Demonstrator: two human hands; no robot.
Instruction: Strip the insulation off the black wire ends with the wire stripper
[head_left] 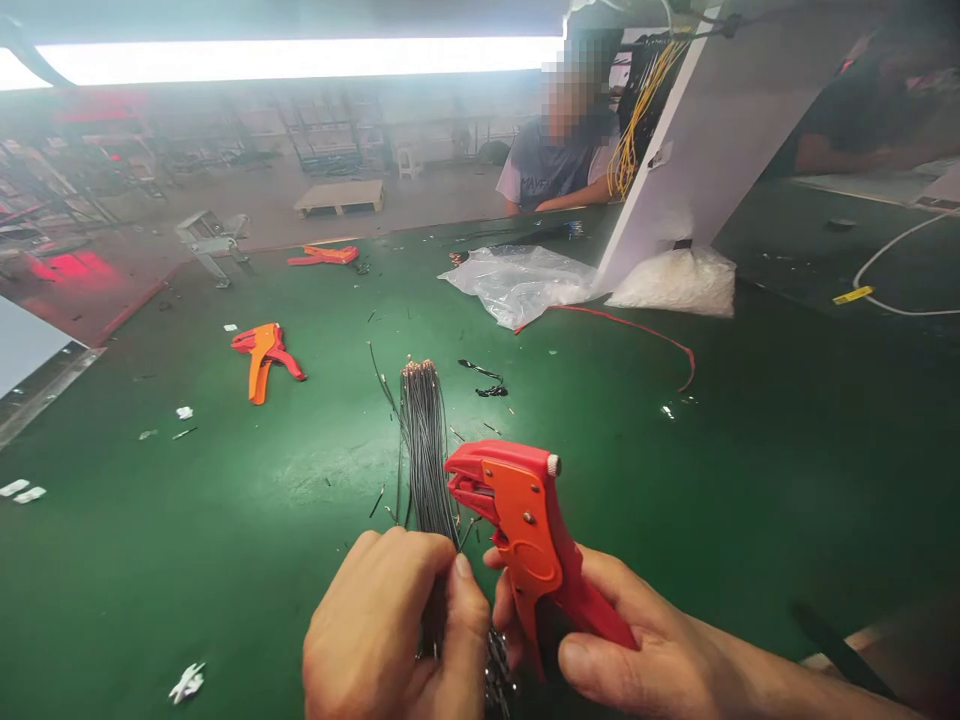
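My right hand [645, 630] is wrapped round the handles of a red and orange wire stripper [529, 520]. Its jaws point left, parted, with no wire visible between them. My left hand [397, 620] is closed in a pinch, thumb against forefinger, on a thin dark wire [469, 532] whose short end sticks up towards the stripper. Under and beyond that hand lies a bundle of black wires [426, 440] on the green table, copper-coloured tips at the far end. The bundle's near part is mostly hidden by my hands.
Two more wire strippers lie left, one nearer [264, 358] and one farther [324, 256]. Black wire scraps [486, 380] and a red wire [637, 325] are on the table [225, 540]. A clear plastic bag [517, 280] rests beside a slanted white panel [712, 150]. A person [562, 160] sits opposite.
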